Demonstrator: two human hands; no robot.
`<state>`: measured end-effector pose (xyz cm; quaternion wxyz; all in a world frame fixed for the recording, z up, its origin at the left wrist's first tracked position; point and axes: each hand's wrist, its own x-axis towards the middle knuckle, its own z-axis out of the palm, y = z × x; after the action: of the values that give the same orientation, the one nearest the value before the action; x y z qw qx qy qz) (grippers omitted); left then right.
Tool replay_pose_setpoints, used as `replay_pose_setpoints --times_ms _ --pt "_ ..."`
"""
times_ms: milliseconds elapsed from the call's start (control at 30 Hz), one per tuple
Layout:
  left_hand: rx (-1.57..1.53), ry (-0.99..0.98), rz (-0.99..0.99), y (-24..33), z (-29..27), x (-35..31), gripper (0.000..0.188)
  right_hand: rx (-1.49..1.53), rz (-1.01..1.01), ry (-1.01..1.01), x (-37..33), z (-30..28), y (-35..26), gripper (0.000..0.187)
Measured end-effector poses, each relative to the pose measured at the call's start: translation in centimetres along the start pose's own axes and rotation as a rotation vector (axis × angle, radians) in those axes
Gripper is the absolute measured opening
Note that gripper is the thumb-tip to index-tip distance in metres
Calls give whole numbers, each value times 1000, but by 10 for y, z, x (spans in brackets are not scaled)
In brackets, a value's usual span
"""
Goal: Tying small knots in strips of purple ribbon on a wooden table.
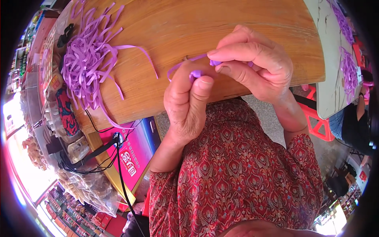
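Observation:
A purple ribbon point(196, 73) is pinched between the thumb and forefinger of my left hand point(184, 98), where it shows as a small folded loop. My right hand point(258, 63), just to the right and a little higher, pinches another bit of purple ribbon between thumb and fingertips. A thin strand arcs behind the left fingers toward the right fingertips. Whether both bits belong to one strip I cannot tell, since my fingers hide part of it. Both hands are above the near edge of the wooden table point(252, 15).
A loose heap of purple ribbons point(89, 59) lies at the table's left, some strands trailing over the edge. Black cables point(118, 158) hang beside a pink box point(130, 150) below. At right are a pale table point(329, 59) with more purple ribbons point(348, 73) and a red stool point(318, 124).

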<state>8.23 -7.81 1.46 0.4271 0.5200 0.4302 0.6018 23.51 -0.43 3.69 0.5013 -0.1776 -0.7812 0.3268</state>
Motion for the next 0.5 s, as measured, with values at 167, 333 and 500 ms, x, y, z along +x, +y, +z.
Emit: replay_pose_setpoints --times_ms 167,333,500 --pt "4 -128 41 -4 -6 -2 16 -50 -55 -55 -4 0 -4 26" --pt "46 -196 65 -5 -5 -2 26 -121 -77 -93 -8 -1 -7 29" --pt "140 -333 97 3 -12 2 31 -56 -65 -116 -8 -2 -11 30"
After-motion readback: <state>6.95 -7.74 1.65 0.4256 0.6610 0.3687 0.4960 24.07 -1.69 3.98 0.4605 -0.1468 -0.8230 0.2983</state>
